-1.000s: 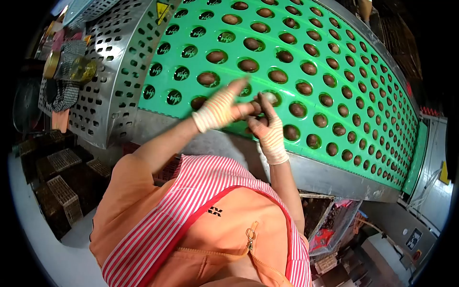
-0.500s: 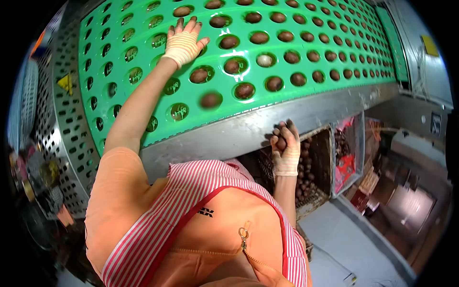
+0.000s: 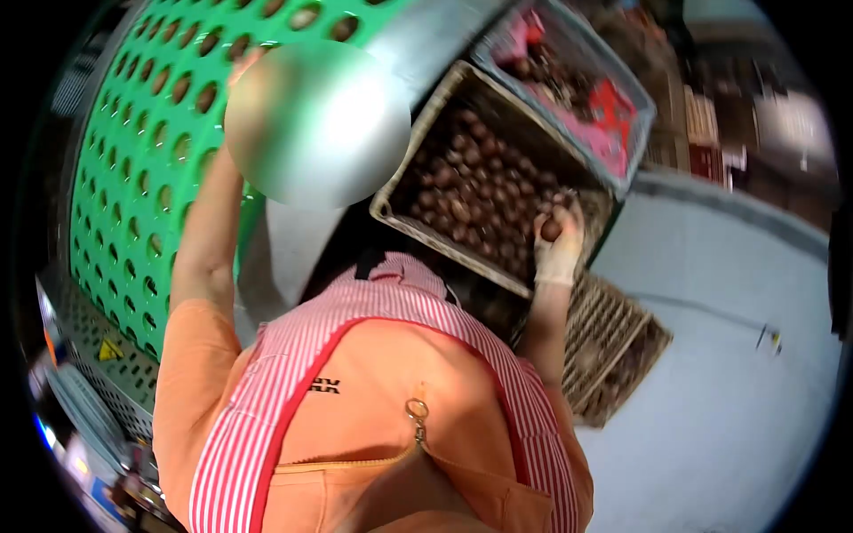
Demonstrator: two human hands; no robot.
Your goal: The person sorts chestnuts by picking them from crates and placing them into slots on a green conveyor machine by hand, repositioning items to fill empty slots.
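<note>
My right hand, in a pale glove with bare fingertips, is over the right end of a crate. Its fingers curl around a dark brown egg. Many similar brown eggs fill the crate beneath. My left hand reaches over a green sheet with rows of oval holes. A blurred round patch covers most of that hand, so its grip is hidden. Brown eggs sit in the upper holes of the sheet, one of them whitish; the lower holes look unfilled.
Behind the crate stands a grey bin with pink and red plastic and brown pieces inside. An upturned slatted crate lies on the pale floor at right. A metal edge borders the green sheet.
The view has swung right toward the crate. My right hand has moved from beside the metal edge to over the eggs in the crate. My left hand has become mostly hidden.
</note>
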